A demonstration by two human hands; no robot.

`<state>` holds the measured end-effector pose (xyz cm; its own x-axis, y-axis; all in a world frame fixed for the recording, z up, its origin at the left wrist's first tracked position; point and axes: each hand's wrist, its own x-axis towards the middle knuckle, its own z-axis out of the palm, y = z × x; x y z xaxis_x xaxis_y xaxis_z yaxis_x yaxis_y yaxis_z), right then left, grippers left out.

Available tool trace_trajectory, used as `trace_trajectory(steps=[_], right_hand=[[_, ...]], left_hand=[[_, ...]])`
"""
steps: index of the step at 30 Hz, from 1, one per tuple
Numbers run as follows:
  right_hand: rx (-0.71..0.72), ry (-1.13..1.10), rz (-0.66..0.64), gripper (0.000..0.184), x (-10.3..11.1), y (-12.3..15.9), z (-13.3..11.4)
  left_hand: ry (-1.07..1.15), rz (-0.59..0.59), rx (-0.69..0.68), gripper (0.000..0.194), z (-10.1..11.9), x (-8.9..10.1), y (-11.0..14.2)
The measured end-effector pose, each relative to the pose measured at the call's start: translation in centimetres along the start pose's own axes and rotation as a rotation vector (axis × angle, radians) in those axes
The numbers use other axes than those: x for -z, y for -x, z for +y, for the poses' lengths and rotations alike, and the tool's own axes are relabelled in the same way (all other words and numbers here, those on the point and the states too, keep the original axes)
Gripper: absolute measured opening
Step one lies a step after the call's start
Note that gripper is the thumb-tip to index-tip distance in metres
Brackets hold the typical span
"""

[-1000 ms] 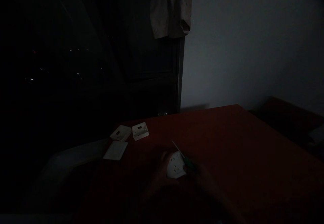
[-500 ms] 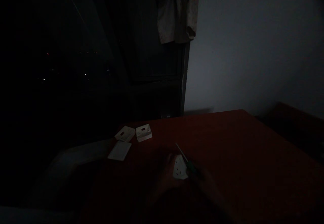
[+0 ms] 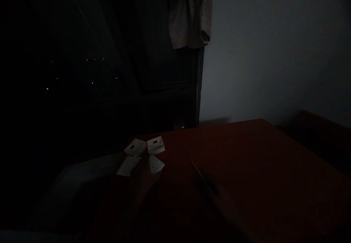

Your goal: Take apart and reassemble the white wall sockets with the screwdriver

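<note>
My left hand is closed on a white socket faceplate with dark slots, at the left part of the table. It is close to a blank white plate, partly covering that plate's right edge. Behind these stand two white back boxes, the left one and the right one, each with a rectangular cut-out. My right hand, very dim, is wrapped round a screwdriver with a green handle. Its thin shaft points up and left over the table, apart from the plates.
The reddish-brown table runs back to a pale wall. A dark window with small lights lies at the left. Cloth hangs by its frame. The whole scene is very dark.
My left hand has carried the socket faceplate left, away from the screwdriver and over beside the blank plate. My right hand with the screwdriver has stayed nearly in place.
</note>
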<state>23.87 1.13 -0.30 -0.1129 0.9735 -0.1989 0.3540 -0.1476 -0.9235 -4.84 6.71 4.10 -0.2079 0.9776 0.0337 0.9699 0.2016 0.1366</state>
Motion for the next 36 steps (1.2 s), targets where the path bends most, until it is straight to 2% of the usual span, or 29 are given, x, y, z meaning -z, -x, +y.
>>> trace_trajectory(steps=[3,8,10,13,17,21,28,32,36], right_hand=[[0.049,0.064,0.029,0.053,-1.4,-0.9,-0.8],[0.250,0.087,0.004,0.056,-4.7,-3.6,-2.5],[0.274,0.090,-0.006,0.051,-6.1,-5.0,-3.4],[0.318,0.080,-0.019,0.054,-8.1,-6.7,-4.9],[0.386,0.025,-0.062,0.047,-10.1,-7.8,-6.4],[0.403,-0.015,-0.067,0.046,-10.4,-7.3,-6.4],[0.345,0.010,-0.024,0.034,-8.1,-5.7,-4.3],[0.355,0.011,-0.066,0.037,-8.3,-6.1,-5.2],[0.384,-0.002,-0.117,0.041,-9.9,-7.2,-6.8]], left_hand=[[-0.031,0.008,-0.012,0.071,-0.6,-0.2,-0.2],[-0.082,-0.022,-0.019,0.064,-0.8,0.0,-0.2],[-0.119,0.017,-0.031,0.064,-0.8,0.0,-0.2],[-0.157,0.097,-0.075,0.062,-0.8,-0.1,-0.2],[-0.148,0.101,-0.070,0.062,-0.8,-0.1,-0.4],[-0.130,0.104,-0.065,0.063,-0.8,-0.1,-0.5],[-0.157,0.150,-0.104,0.058,-0.8,0.1,-0.1],[-0.187,0.134,-0.122,0.051,-1.0,0.0,-0.2],[-0.169,0.115,-0.143,0.048,-1.5,-0.3,-0.6]])
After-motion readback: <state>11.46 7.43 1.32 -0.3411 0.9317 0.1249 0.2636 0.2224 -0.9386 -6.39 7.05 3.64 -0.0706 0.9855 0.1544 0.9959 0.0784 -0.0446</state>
